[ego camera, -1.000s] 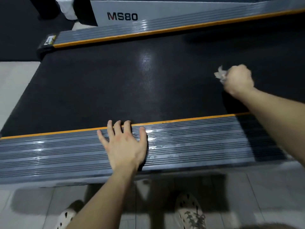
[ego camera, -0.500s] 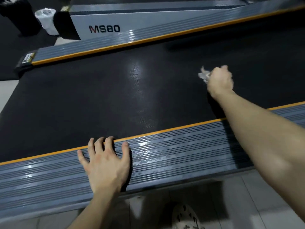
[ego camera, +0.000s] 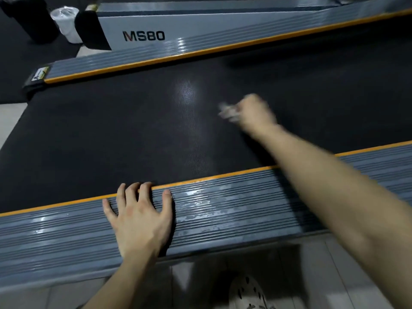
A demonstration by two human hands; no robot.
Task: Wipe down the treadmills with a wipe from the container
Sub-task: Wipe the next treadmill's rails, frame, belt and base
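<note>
Wipe (ego camera: 227,112), crumpled and blurred, sits gripped in the right hand (ego camera: 254,113) on the black treadmill belt (ego camera: 133,130) at centre frame. Left hand (ego camera: 140,216) lies flat, fingers spread, on the ribbed grey side rail (ego camera: 234,210) at lower left. White container (ego camera: 66,24) stands at upper left.

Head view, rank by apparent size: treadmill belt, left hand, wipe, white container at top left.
1. treadmill belt, largest.
2. left hand.
3. white container and wipe look similar: the wipe is blurred, the container farther off, so unranked.
</note>
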